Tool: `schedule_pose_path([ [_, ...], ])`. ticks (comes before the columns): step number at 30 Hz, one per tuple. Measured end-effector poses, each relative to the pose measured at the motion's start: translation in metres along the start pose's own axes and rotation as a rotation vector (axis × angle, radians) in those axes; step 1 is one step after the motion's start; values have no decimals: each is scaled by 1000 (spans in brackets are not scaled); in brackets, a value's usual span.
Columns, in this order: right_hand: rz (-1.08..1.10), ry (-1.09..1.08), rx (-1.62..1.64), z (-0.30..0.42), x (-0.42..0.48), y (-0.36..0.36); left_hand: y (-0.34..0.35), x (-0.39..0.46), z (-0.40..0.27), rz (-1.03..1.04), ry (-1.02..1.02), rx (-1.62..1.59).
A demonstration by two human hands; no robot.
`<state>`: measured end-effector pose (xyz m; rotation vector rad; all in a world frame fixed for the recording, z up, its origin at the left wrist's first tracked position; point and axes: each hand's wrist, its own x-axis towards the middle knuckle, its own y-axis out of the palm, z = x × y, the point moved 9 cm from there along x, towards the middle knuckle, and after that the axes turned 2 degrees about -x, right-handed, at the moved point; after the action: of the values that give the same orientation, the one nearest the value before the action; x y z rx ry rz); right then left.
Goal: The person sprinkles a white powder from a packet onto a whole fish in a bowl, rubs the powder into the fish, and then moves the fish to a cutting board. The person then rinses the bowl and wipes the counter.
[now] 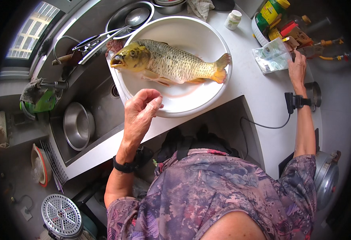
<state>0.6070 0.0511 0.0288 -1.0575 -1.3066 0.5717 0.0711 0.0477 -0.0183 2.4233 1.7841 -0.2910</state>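
Note:
A whole scaly fish, carp-like, [175, 63] lies on its side in a large white basin [193, 112], its head over the left rim and its mouth agape. My left hand [144, 105] hovers at the basin's near left rim with curled fingers; whether anything is between them cannot be told. On the counter's right side, my right hand [297, 67] touches the edge of a clear plastic bag [273, 57] with pale contents. Its fingertips are partly hidden, so its grip is unclear. Sauce bottles and packets, among them a green jar with a yellow lid [270, 13], stand just beyond that bag.
Left of the basin is a sink with a steel bowl [79, 126]. A ladle [137, 16] rests in a metal bowl behind. A small white bottle [233, 19] stands at the back. A metal cup [313, 94] and a cable [265, 125] lie near my right forearm.

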Motion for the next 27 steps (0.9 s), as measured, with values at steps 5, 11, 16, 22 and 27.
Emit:
schedule_pose_path([
  [5,120,-83,220,96,-47,-19,0,15,-33,-13,372,457],
  [11,399,-26,390,149,-128,64,33,39,-65,109,637,1005],
  [16,213,-22,204,177,-149,72,59,60,-31,362,668,1310],
  [22,219,-29,133,183,-148,70,117,78,14,699,555,1328],
  [27,207,34,169,172,-143,76,152,113,50,829,499,1329],
])
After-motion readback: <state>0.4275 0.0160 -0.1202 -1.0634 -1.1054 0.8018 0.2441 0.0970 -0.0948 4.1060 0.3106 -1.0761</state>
